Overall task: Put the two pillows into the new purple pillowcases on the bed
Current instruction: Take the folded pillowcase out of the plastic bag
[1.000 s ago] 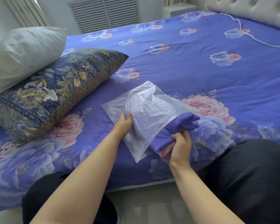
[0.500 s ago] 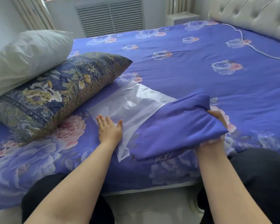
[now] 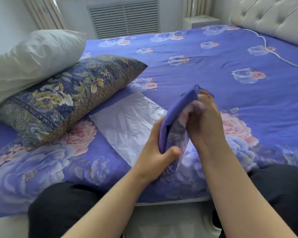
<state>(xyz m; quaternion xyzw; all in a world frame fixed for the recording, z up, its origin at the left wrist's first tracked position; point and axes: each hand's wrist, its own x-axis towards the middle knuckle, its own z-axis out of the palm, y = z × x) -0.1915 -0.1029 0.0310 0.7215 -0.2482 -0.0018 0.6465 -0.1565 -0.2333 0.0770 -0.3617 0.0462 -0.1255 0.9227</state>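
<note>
Fingers of both hands are closed on the folded purple pillowcases, which stand up on edge between them, lifted above the bed. On the left hand the thumb presses across the lower end of the bundle and the other fingers wrap behind the fabric, out of sight. On the right hand the fingers curl into the open side of the fold, near the top, against the pale flowered layers that show there; the fabric partly hides them. The outer face of the bundle is plain purple, and its top corner pokes up just above the right fingertips.

An emptied clear plastic bag lies flat and crinkled on the bedspread just left of the hands, with one corner running under the left wrist.

Two pillows sit at the left side of the bed, well apart from the hands. One wears a dark blue and gold floral case and lies slanted, its corner pointing toward the middle of the bed. The white pillow, bare of any case, leans on top of it.

A white cord snakes across the far right of the bedspread, near the tufted headboard. A louvred vent is set in the wall beyond the bed. Black-clad knees press against the near edge of the mattress.
</note>
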